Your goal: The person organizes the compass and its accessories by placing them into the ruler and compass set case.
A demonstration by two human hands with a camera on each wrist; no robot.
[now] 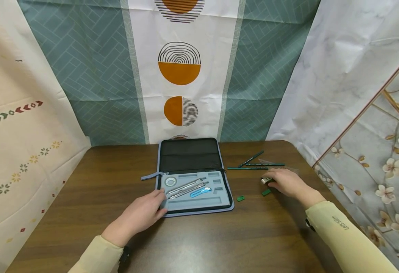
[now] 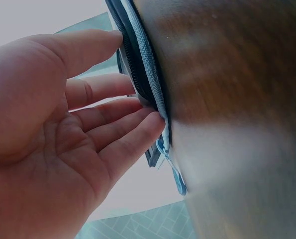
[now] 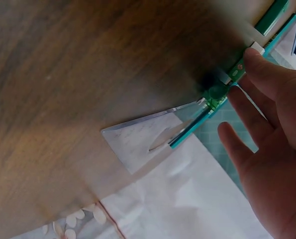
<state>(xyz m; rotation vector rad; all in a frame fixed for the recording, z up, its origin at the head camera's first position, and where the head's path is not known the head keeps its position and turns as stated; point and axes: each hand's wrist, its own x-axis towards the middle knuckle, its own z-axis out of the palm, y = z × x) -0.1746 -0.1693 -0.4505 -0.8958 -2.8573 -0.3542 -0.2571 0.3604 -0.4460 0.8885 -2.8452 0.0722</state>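
A zippered geometry case (image 1: 231, 206) lies unfolded on the table, with a pale blue tray holding silver compasses (image 1: 185, 189), a blue utility knife (image 1: 201, 192) and a round disc (image 1: 170, 182). My left hand (image 1: 144, 214) rests at the tray's left front corner; its thumb and fingertips touch the zippered edge (image 2: 150, 64), fingers only slightly bent. Right of the case, my right hand (image 1: 284, 182) pinches a green and white block (image 3: 238, 68) that looks like an eraser, between thumb and fingers. Close to it lies a small green piece (image 1: 266, 192); another green piece (image 1: 241, 198) lies nearer the case.
Several dark green pencils (image 1: 248, 168) lie behind the right hand. A clear plastic sleeve (image 3: 138, 139) is beside them. The brown table (image 1: 199, 242) reaches patterned cloths at the back and sides. A strap (image 1: 149, 176) sticks out left from the case.
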